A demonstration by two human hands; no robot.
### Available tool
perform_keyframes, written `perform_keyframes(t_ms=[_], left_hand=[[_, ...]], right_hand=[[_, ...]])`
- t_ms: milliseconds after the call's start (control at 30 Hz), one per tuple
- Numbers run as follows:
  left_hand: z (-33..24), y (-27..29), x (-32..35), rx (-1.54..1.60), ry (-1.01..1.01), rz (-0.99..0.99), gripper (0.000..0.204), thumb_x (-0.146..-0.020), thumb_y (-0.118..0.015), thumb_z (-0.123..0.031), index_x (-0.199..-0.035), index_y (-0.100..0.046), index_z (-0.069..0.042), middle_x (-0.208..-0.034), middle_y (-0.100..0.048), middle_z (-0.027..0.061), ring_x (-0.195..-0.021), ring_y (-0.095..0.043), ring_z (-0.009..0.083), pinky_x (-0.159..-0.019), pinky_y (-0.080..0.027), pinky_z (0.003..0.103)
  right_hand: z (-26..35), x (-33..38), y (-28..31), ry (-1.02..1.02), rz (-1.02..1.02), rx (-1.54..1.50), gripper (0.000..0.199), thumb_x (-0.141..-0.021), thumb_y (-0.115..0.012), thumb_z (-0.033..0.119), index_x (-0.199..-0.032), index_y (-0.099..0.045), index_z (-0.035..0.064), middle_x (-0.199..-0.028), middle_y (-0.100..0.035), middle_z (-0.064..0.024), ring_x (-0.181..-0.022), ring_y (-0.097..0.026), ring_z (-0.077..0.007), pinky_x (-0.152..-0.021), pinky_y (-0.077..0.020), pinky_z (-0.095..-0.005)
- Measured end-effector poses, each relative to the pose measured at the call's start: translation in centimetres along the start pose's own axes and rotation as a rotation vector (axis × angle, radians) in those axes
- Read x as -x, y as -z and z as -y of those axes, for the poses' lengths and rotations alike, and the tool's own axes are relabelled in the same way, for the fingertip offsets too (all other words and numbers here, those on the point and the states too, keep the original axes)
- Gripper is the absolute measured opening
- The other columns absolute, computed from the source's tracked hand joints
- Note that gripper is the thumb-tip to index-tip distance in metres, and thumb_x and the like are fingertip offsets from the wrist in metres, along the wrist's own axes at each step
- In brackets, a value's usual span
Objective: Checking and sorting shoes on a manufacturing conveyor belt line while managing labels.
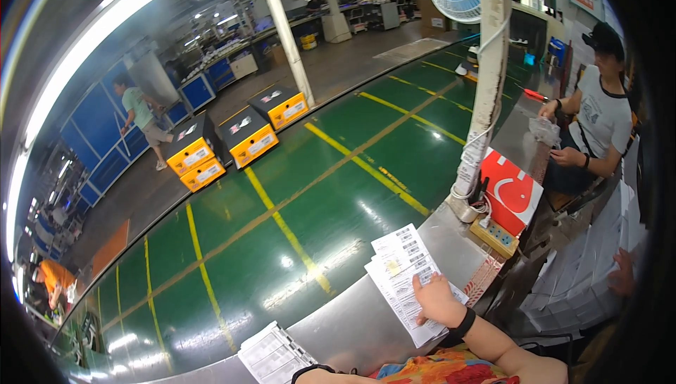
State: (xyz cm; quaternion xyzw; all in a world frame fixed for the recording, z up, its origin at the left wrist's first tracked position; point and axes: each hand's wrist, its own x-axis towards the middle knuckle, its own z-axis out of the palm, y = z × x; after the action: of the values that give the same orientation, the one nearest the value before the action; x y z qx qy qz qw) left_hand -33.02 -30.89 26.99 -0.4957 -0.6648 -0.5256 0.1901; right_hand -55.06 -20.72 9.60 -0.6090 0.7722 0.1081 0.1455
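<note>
My right hand [438, 301], with a black band at the wrist, rests on a small stack of printed paper sheets [398, 289] on the metal table edge. Its index finger reaches out over the print and the thumb stands apart, so the hand is open. A small yellowish mark shows on the top sheet. To the left, a stack of white labels or forms [276, 356] lies near the front edge. Beside that stack, only my left wrist with a black band and part of the forearm show; the left hand is cut off by the lower edge.
A green conveyor belt [338, 194] with yellow lines carries black-and-orange shoeboxes [252, 137]. A white post [481, 102], a power strip [495, 235] and a red box [508, 190] stand at right. Beyond sits a co-worker [598, 109] holding clear plastic; white boxes [581, 264] lie nearer.
</note>
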Motion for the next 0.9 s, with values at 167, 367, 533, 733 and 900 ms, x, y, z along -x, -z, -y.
perform_keyframes(t_ms=[167,367,533,733,900], left_hand=[[-0.7,0.5,-0.4,0.049,-0.016,0.063,0.032,-0.100,-0.037,-0.008,-0.093,-0.068,-0.005,-0.111,-0.067,0.0137,-0.102,-0.066,0.0277,-0.090,-0.048,0.041],[2.1,2.8,-2.1,-0.012,-0.333,0.275,0.027,-0.099,-0.041,-0.011,-0.096,-0.067,-0.004,-0.110,-0.067,0.0117,-0.102,-0.065,0.0268,-0.090,-0.048,0.042],[1.2,2.0,-1.8,0.020,-0.272,0.168,0.028,-0.099,-0.040,-0.013,-0.093,-0.066,-0.004,-0.104,-0.066,0.0121,-0.098,-0.065,0.0274,-0.085,-0.048,0.043],[-0.3,0.3,-1.3,0.054,-0.194,0.031,0.029,-0.100,-0.040,-0.015,-0.090,-0.065,-0.004,-0.097,-0.064,0.0126,-0.092,-0.064,0.0282,-0.081,-0.049,0.044],[-0.5,-1.0,-0.6,0.082,-0.158,-0.050,0.030,-0.100,-0.039,-0.017,-0.088,-0.064,-0.005,-0.093,-0.063,0.0129,-0.088,-0.064,0.0287,-0.077,-0.049,0.044]], right_hand=[[-0.1,0.2,-0.1,-0.024,-0.001,-0.005,0.125,-0.044,-0.086,0.054,-0.139,-0.035,-0.0084,-0.111,-0.050,-0.0490,-0.114,-0.053,-0.0515,-0.103,-0.0357,-0.0496],[0.0,0.0,-0.3,-0.025,-0.014,0.020,0.125,-0.043,-0.086,0.054,-0.139,-0.035,-0.0083,-0.112,-0.049,-0.0495,-0.114,-0.054,-0.0514,-0.101,-0.0374,-0.0486],[0.2,0.2,0.1,-0.026,-0.015,0.026,0.124,-0.044,-0.086,0.055,-0.138,-0.036,-0.0084,-0.112,-0.050,-0.0487,-0.113,-0.054,-0.0507,-0.100,-0.0387,-0.0465],[0.3,-0.1,-0.1,-0.032,0.008,0.040,0.125,-0.044,-0.086,0.055,-0.138,-0.035,-0.0083,-0.114,-0.050,-0.0479,-0.113,-0.054,-0.0500,-0.101,-0.0385,-0.0463],[0.0,-0.1,-0.2,-0.057,0.024,0.043,0.126,-0.043,-0.086,0.055,-0.139,-0.035,-0.0082,-0.115,-0.050,-0.0474,-0.114,-0.054,-0.0498,-0.102,-0.0377,-0.0466]])
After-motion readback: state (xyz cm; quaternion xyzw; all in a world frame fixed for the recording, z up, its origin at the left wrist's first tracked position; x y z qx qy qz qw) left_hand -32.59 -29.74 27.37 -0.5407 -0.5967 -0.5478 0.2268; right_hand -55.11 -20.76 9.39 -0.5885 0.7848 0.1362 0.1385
